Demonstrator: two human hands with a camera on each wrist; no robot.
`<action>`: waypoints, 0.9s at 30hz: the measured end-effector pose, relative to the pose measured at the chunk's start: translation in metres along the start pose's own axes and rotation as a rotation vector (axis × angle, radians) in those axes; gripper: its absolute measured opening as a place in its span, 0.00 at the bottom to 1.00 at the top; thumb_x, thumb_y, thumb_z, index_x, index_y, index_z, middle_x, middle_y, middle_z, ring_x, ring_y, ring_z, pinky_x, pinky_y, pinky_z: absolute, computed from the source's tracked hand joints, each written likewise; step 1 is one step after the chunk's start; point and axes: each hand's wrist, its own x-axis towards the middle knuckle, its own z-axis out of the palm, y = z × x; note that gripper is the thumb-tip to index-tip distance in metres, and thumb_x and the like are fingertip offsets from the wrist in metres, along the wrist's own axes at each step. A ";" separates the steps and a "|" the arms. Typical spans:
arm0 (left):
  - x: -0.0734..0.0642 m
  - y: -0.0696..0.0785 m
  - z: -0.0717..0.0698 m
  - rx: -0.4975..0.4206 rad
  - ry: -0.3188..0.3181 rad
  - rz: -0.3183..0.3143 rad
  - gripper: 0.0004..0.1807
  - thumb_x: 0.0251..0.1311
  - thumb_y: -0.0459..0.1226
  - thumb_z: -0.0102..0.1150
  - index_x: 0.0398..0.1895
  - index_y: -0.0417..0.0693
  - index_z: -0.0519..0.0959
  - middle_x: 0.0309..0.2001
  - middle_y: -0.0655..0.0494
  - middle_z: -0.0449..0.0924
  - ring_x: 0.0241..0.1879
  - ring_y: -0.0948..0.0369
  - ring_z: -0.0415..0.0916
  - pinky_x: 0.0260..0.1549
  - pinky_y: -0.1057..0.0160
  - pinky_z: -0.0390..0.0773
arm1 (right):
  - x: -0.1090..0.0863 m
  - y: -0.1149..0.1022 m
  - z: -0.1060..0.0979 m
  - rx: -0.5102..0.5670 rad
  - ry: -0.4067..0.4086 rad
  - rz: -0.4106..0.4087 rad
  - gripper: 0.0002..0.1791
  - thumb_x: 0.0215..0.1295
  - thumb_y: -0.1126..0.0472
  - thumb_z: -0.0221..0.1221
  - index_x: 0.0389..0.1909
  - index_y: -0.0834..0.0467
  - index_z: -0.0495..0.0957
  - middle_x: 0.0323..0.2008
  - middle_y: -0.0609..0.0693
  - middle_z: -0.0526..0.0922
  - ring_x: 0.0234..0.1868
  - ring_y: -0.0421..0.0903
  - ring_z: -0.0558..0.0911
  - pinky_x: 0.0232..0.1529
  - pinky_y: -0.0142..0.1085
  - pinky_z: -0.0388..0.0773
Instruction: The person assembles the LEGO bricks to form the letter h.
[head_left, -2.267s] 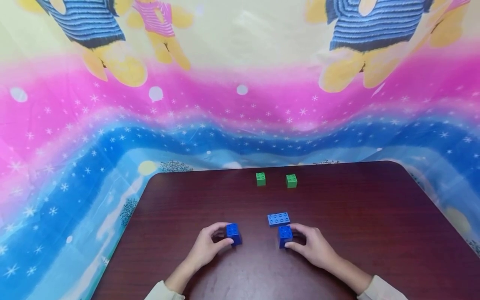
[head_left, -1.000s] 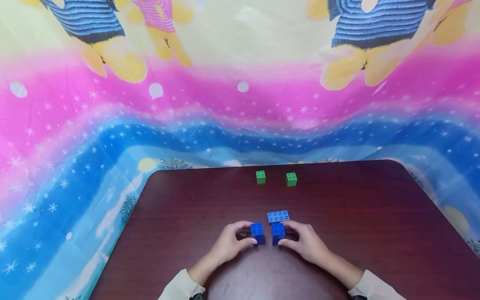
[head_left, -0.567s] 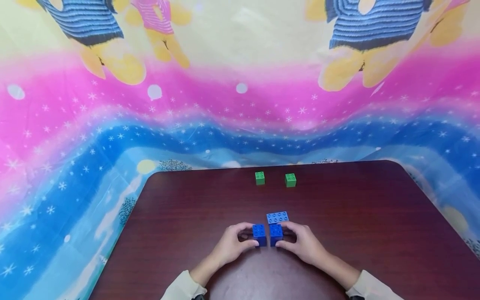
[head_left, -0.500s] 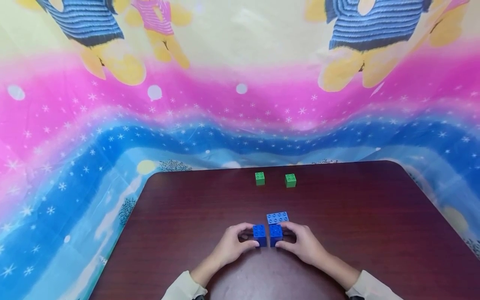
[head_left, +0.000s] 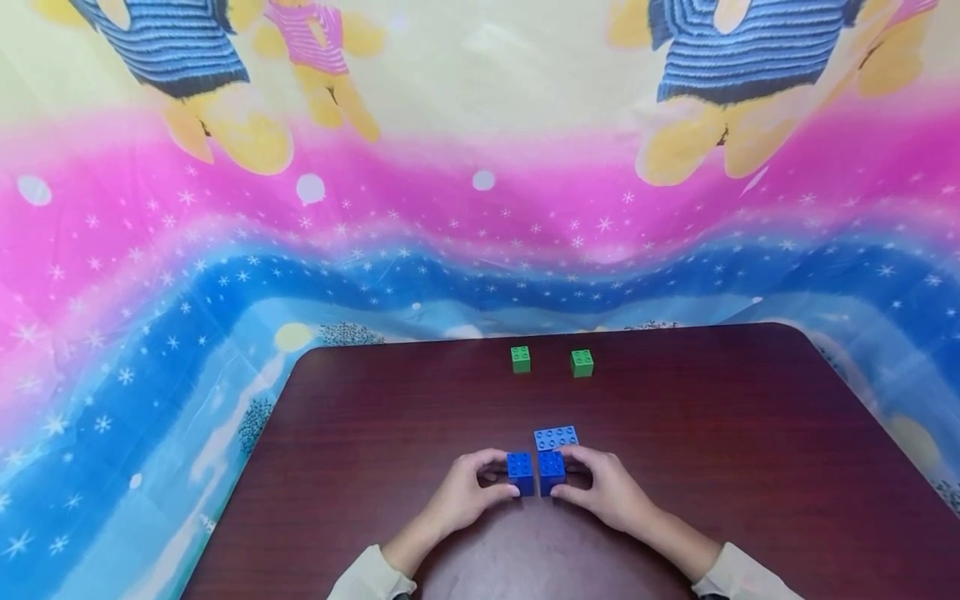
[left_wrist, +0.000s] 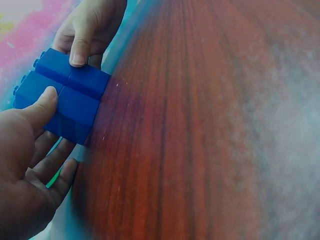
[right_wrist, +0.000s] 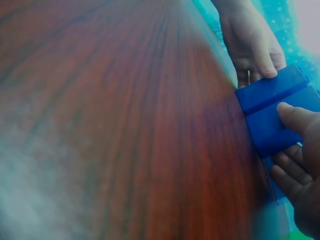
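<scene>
- Left hand (head_left: 462,493): clamped on the left dark blue stack (head_left: 521,477), my thumb on the near side and fingers at the far side.
- Right hand (head_left: 615,492): clamped on the right dark blue stack (head_left: 552,475) in a mirrored grip.
- Spacing: my hands are apart, facing each other, with both stacks between them.
- Stacks: both upright, studs up, side by side near the middle of the surface (head_left: 375,417). A narrow gap shows between them in the head view. A seam across each is visible from the wrists. I cannot tell whether the bases bear fully on the surface.
- Light blue brick (head_left: 556,437): lies flat, two rows of four studs, just beyond the right stack. Contact with that stack could not be determined.
- Green blocks: left one (head_left: 521,360) and right one (head_left: 582,363) stand apart from each other near the far edge.
- Background: a printed cloth (head_left: 420,192) in pink and blue, with snowflakes, behind the surface.
- Clothing: my sleeves (head_left: 375,573) are cream.
</scene>
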 end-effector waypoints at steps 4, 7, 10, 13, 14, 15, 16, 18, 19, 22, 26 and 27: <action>-0.001 -0.002 0.001 -0.006 -0.004 -0.008 0.19 0.55 0.37 0.76 0.50 0.41 0.84 0.43 0.50 0.88 0.39 0.57 0.85 0.42 0.63 0.83 | -0.003 -0.001 -0.001 -0.055 -0.042 0.016 0.32 0.56 0.56 0.76 0.61 0.59 0.78 0.56 0.52 0.84 0.55 0.47 0.83 0.53 0.45 0.82; -0.001 -0.003 0.001 -0.007 -0.006 -0.012 0.19 0.55 0.36 0.76 0.49 0.41 0.83 0.43 0.50 0.88 0.39 0.58 0.85 0.42 0.63 0.83 | -0.005 -0.001 -0.006 -0.104 -0.072 0.029 0.38 0.56 0.55 0.76 0.67 0.58 0.74 0.62 0.52 0.80 0.61 0.51 0.80 0.56 0.48 0.80; -0.001 -0.002 0.001 -0.001 -0.004 -0.014 0.20 0.55 0.36 0.76 0.49 0.40 0.83 0.43 0.49 0.88 0.39 0.59 0.84 0.41 0.65 0.82 | -0.006 -0.001 -0.013 -0.143 -0.075 0.034 0.40 0.55 0.57 0.77 0.68 0.58 0.72 0.63 0.50 0.79 0.62 0.51 0.79 0.58 0.50 0.78; -0.001 -0.002 0.001 0.005 -0.003 -0.019 0.20 0.55 0.37 0.77 0.50 0.39 0.83 0.44 0.49 0.88 0.39 0.60 0.84 0.42 0.66 0.82 | -0.006 0.000 -0.022 -0.180 -0.061 0.050 0.39 0.54 0.58 0.77 0.67 0.57 0.74 0.62 0.48 0.79 0.62 0.49 0.78 0.59 0.50 0.77; -0.001 -0.002 0.001 0.005 -0.003 -0.021 0.21 0.55 0.37 0.77 0.50 0.39 0.83 0.44 0.49 0.88 0.39 0.60 0.84 0.42 0.66 0.82 | -0.005 0.001 -0.025 -0.190 -0.054 0.055 0.39 0.53 0.58 0.77 0.67 0.57 0.74 0.61 0.48 0.79 0.62 0.48 0.78 0.59 0.49 0.78; -0.001 -0.002 0.001 0.007 -0.003 -0.021 0.21 0.55 0.37 0.77 0.50 0.39 0.83 0.44 0.49 0.88 0.39 0.60 0.84 0.42 0.66 0.82 | -0.005 0.002 -0.028 -0.194 -0.048 0.062 0.38 0.53 0.59 0.77 0.66 0.56 0.75 0.61 0.47 0.79 0.62 0.48 0.79 0.59 0.49 0.78; -0.001 -0.002 0.001 0.008 -0.004 -0.023 0.21 0.55 0.37 0.77 0.50 0.39 0.83 0.44 0.49 0.88 0.39 0.60 0.84 0.42 0.66 0.82 | -0.004 0.004 -0.031 -0.194 -0.039 0.065 0.37 0.53 0.59 0.77 0.66 0.56 0.75 0.60 0.47 0.80 0.61 0.48 0.79 0.58 0.49 0.78; 0.000 -0.002 0.000 0.012 -0.003 -0.024 0.21 0.55 0.38 0.77 0.50 0.39 0.83 0.44 0.50 0.88 0.40 0.60 0.84 0.42 0.65 0.82 | -0.002 0.006 -0.036 -0.192 -0.021 0.069 0.36 0.54 0.60 0.77 0.65 0.57 0.76 0.59 0.48 0.80 0.60 0.49 0.80 0.57 0.49 0.79; 0.000 -0.002 0.001 0.014 -0.003 -0.024 0.21 0.55 0.38 0.77 0.50 0.39 0.83 0.44 0.50 0.87 0.40 0.61 0.84 0.42 0.65 0.82 | -0.001 0.008 -0.038 -0.193 -0.014 0.068 0.35 0.55 0.60 0.77 0.65 0.57 0.76 0.58 0.48 0.81 0.59 0.49 0.80 0.57 0.49 0.79; 0.000 -0.003 0.001 0.013 -0.002 -0.021 0.21 0.55 0.38 0.77 0.50 0.40 0.83 0.44 0.50 0.88 0.40 0.61 0.84 0.43 0.65 0.82 | 0.004 0.013 -0.044 -0.180 0.008 0.064 0.34 0.55 0.60 0.76 0.64 0.57 0.77 0.57 0.48 0.81 0.58 0.49 0.81 0.55 0.50 0.80; 0.000 -0.003 0.001 0.007 -0.001 -0.015 0.21 0.54 0.37 0.77 0.50 0.39 0.83 0.44 0.50 0.88 0.40 0.61 0.84 0.43 0.65 0.82 | 0.012 0.020 -0.045 -0.162 0.044 0.050 0.34 0.55 0.61 0.76 0.64 0.59 0.78 0.57 0.49 0.82 0.57 0.50 0.82 0.54 0.50 0.81; 0.000 -0.003 0.001 0.006 -0.002 -0.015 0.21 0.55 0.37 0.77 0.50 0.39 0.83 0.44 0.50 0.88 0.40 0.61 0.84 0.43 0.65 0.82 | 0.014 0.022 -0.044 -0.151 0.052 0.048 0.34 0.55 0.62 0.76 0.63 0.59 0.78 0.56 0.50 0.82 0.56 0.50 0.83 0.53 0.49 0.81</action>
